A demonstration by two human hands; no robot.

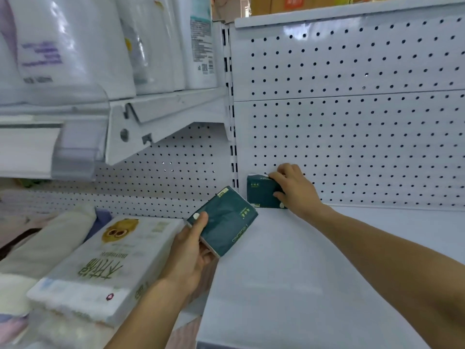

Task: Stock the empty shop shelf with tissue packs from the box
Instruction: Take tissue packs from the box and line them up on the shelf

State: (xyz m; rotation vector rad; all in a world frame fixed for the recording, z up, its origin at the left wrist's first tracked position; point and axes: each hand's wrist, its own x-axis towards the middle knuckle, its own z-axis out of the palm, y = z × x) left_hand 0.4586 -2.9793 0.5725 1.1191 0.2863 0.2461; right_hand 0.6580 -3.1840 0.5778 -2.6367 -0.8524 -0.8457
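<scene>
So the right hand (pixel 293 190) is reaching to the back left corner of the white shelf (pixel 327 260), fingers wrapped around a dark green tissue pack (pixel 260 193) that stands upright on the shelf right against the pegboard back panel (pixel 352 122), just beside the slotted upright post (pixel 232 147). The left hand (pixel 191 250) is holding a second green tissue pack (pixel 226 220) tilted in the air over the shelf's left edge, thumb pressed on its top face and the other fingers curled under it, so neither hand is free. The two packs are near each other but not touching. Off to the left there's a big white pack with a yellow cartoon print (pixel 108 263) lying on some other soft bundles, and above that a higher shelf with tall white plastic-wrapped rolls (pixel 75 46). Can't see the box anywhere in this view.
</scene>
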